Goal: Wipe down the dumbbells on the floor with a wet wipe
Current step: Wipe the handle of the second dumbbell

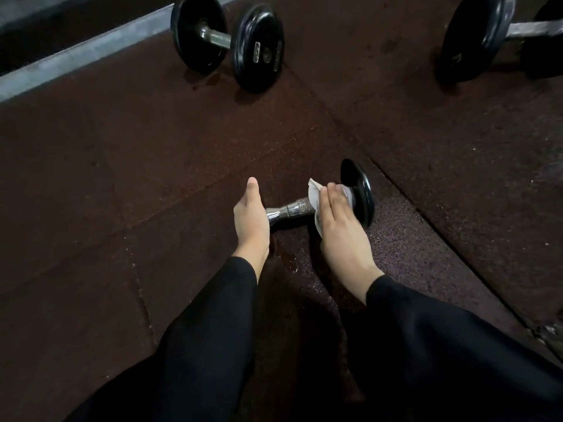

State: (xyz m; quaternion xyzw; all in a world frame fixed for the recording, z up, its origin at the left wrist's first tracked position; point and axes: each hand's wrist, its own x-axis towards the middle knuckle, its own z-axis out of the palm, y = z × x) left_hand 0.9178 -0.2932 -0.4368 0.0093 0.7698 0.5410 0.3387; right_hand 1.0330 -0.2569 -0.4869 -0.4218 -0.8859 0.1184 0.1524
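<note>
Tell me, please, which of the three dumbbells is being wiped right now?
The nearest dumbbell, between both hands: the right hand presses the wet wipe on its handle.

Three dumbbells (320, 205) (228, 44) (499, 35), one wet wipe (315, 193), two hands (251, 214) (338, 220) (both black-sleeved).

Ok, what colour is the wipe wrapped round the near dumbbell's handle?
White: the wet wipe shows pale under the right hand, clearest in the head view.
</note>
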